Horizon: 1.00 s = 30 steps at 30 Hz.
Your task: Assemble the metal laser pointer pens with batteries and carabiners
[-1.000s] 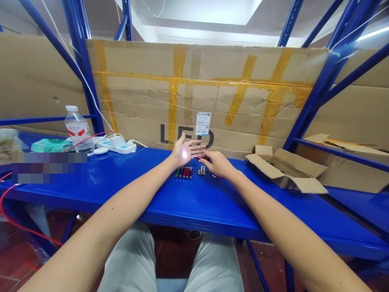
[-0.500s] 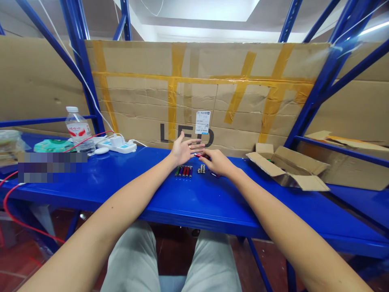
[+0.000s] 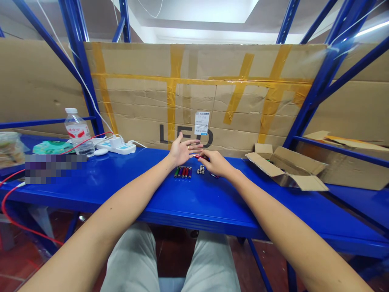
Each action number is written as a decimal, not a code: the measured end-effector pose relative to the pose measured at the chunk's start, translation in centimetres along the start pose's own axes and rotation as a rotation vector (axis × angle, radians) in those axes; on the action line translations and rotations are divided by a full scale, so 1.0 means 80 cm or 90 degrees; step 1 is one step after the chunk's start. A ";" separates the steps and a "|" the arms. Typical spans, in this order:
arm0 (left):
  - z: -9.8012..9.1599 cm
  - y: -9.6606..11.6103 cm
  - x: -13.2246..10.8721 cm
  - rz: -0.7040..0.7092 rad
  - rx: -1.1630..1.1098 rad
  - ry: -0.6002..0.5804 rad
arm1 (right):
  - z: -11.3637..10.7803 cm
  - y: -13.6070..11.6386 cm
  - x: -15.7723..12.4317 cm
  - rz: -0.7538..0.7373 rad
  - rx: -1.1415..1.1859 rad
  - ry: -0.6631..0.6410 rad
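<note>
My left hand [image 3: 180, 150] is raised over the table with its palm turned up and its fingers stretched apart. Beside its fingertips, my right hand [image 3: 216, 162] pinches a slim red tube with a pale tip [image 3: 198, 157]; the kind is too small to make out. Below the left hand lies a row of several shiny metallic tubes [image 3: 183, 172] in green, purple, red and blue. Right of them sits a cluster of small silvery round pieces [image 3: 201, 170]. Under the right hand another dark tube [image 3: 214, 175] is partly hidden.
An opened cardboard box [image 3: 285, 166] stands at the right, its contents mostly hidden. To the left are a water bottle [image 3: 78, 132], a white power strip [image 3: 120, 146] and a red cable [image 3: 28, 232]. A large cardboard sheet [image 3: 136, 105] backs the blue table [image 3: 194, 202].
The hands hold almost the same pose, with the red tube still at the left fingertips. The whole view has shifted slightly.
</note>
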<state>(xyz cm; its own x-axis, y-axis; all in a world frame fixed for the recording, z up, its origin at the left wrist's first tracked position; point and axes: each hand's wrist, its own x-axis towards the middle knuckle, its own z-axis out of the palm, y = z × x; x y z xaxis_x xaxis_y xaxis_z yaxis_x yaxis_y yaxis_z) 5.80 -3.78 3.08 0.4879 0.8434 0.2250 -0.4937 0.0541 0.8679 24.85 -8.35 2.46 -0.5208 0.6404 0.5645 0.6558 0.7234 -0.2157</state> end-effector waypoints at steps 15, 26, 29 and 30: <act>0.002 -0.002 -0.001 -0.005 0.012 -0.005 | -0.001 0.004 0.000 -0.008 -0.021 -0.007; 0.004 -0.004 -0.001 0.004 0.036 -0.021 | 0.000 0.008 0.000 0.000 -0.038 0.007; 0.004 -0.004 0.000 0.009 0.044 -0.023 | -0.001 0.008 -0.001 -0.005 -0.036 0.003; 0.004 -0.004 0.000 0.009 0.049 -0.023 | -0.001 0.009 -0.001 -0.007 -0.035 0.003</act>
<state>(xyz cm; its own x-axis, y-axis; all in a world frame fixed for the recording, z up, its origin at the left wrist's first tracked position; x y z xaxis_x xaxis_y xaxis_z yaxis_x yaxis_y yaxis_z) 6.20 -3.95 2.96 0.5074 0.8238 0.2526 -0.4454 -0.0002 0.8953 25.35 -7.89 2.33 -0.5257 0.6311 0.5704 0.6794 0.7150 -0.1650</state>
